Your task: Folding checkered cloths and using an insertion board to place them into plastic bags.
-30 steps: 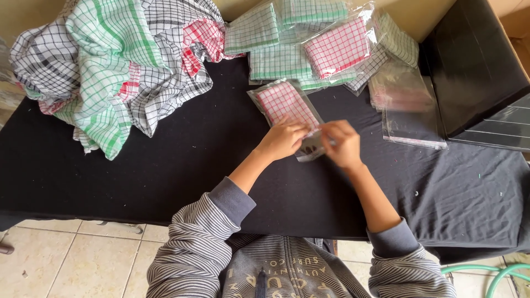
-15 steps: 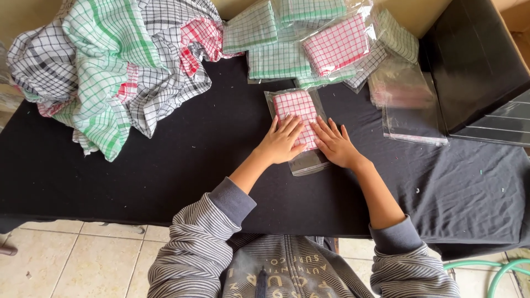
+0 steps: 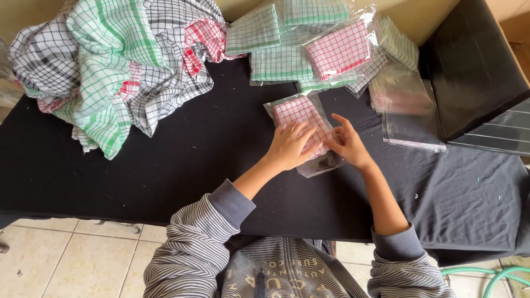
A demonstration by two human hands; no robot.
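Head view, steeply down, close

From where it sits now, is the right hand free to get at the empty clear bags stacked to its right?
Probably yes. The right hand rests on the bagged red-checked cloth, and only bare black tabletop lies between it and the empty clear bags. Nothing blocks that path.

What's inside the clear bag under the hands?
The clear bag holds a folded red-and-white checked cloth. Left hand and right hand cover its lower part; the bag's near end looks empty.
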